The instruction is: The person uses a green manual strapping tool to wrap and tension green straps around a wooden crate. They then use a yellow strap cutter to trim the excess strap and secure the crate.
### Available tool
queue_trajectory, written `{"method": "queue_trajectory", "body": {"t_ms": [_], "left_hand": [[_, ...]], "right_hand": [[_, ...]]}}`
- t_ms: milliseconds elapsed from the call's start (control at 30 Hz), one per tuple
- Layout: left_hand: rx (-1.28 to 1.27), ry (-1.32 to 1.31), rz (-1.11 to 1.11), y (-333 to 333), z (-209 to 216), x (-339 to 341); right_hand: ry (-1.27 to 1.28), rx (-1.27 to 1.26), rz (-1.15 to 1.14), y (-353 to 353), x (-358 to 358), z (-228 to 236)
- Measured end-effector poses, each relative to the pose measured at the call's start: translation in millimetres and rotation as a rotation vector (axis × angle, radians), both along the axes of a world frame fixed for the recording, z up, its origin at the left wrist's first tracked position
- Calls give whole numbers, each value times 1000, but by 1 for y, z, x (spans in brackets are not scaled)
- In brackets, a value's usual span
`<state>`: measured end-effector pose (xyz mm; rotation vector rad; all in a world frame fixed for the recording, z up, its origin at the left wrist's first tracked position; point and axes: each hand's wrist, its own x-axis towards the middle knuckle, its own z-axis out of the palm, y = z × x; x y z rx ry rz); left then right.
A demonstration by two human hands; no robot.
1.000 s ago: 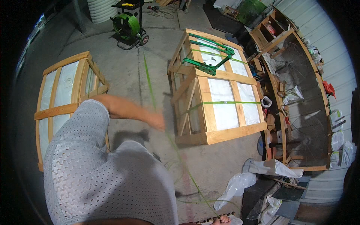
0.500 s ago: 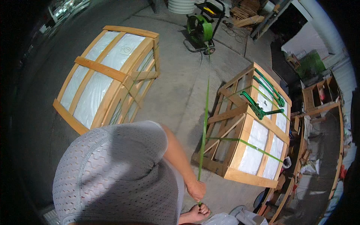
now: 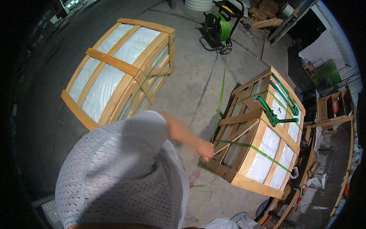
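My left hand (image 3: 206,150) is closed in a fist around a green packing strap (image 3: 221,97), beside the lower corner of the right-hand wooden crate (image 3: 253,119). The strap runs from the hand toward a wheeled strap reel (image 3: 219,28) at the back; a faint green length also shows below the hand. My right hand is out of view. White sheeting shows between the crate's slats, and green straps cross it. On top lie a green strapping tool (image 3: 271,114) and a long-handled green tool (image 3: 285,95).
Another slatted wooden crate (image 3: 114,68) stands on the left, with concrete floor (image 3: 190,87) between the two. Wooden shelving (image 3: 335,103) with clutter lines the right side. A pile of wood scraps (image 3: 265,15) lies at the back; crumpled plastic (image 3: 223,223) is at the bottom edge.
My left hand has moved forward and slightly right, toward the crate's corner. My right hand, closed near the strap's lower end before, has left view. The scene has shifted slightly.
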<state>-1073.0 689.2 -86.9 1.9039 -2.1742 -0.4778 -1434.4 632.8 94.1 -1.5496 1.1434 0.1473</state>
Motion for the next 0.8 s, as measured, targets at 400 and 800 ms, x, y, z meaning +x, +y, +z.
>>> {"method": "queue_trajectory", "body": {"t_ms": [400, 800], "left_hand": [[144, 439, -219, 36, -12, -109], [78, 364, -259, -10, 99, -129]], "right_hand": [[95, 54, 269, 2, 1, 6], [-11, -155, 322, -9, 23, 14]]}}
